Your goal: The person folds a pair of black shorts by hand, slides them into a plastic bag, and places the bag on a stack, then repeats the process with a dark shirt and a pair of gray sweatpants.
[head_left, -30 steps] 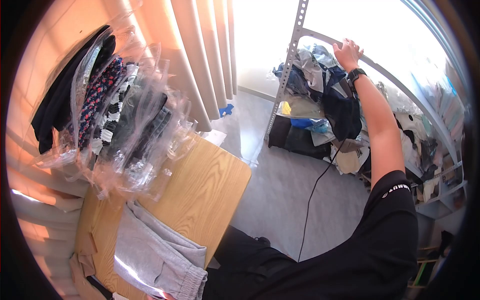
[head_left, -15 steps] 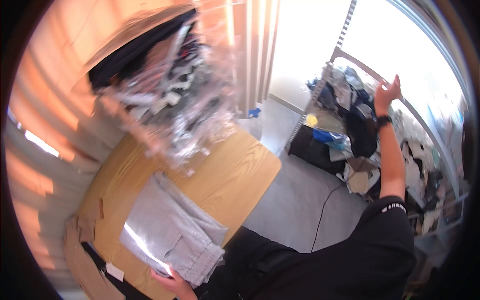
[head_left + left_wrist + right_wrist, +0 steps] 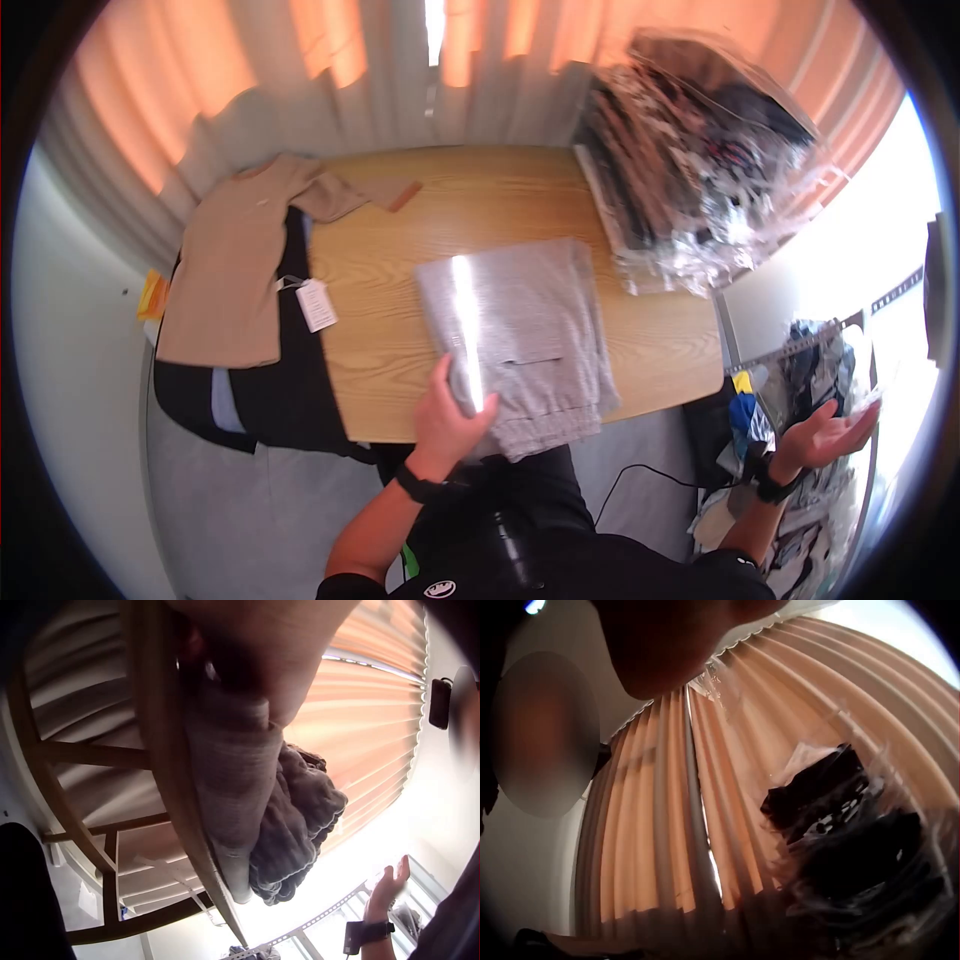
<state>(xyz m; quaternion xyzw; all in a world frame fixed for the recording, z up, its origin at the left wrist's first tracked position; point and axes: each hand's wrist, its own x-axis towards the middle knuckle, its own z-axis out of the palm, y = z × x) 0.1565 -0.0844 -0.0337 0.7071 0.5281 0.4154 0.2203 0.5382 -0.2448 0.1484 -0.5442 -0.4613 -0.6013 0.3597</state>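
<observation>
Folded grey sweatpants (image 3: 530, 330) lie on the wooden table in front of me, their elastic waistband towards my body. My left hand (image 3: 452, 420) rests at their near left corner, thumb and index finger spread, the other fingers mostly hidden. In the left wrist view the hand overlaps the end of the rolled grey fabric (image 3: 232, 765). Out to the right, my right hand (image 3: 825, 438) is raised with its fingers extended and holds nothing, close in front of the clothes shelf. That same hand (image 3: 386, 892) shows at the lower right of the left wrist view.
A tan top (image 3: 225, 270) lies over dark garments at the table's left, with a white tag (image 3: 316, 305) beside it. Plastic-bagged clothes (image 3: 690, 170) are piled at the back right. Curtains (image 3: 370, 90) hang behind the table; a black cable (image 3: 640, 468) runs over the floor.
The head view has swung from the shelf back to the table. My right hand has come off the shelf's metal bar. The left hand stays at the sweatpants.
</observation>
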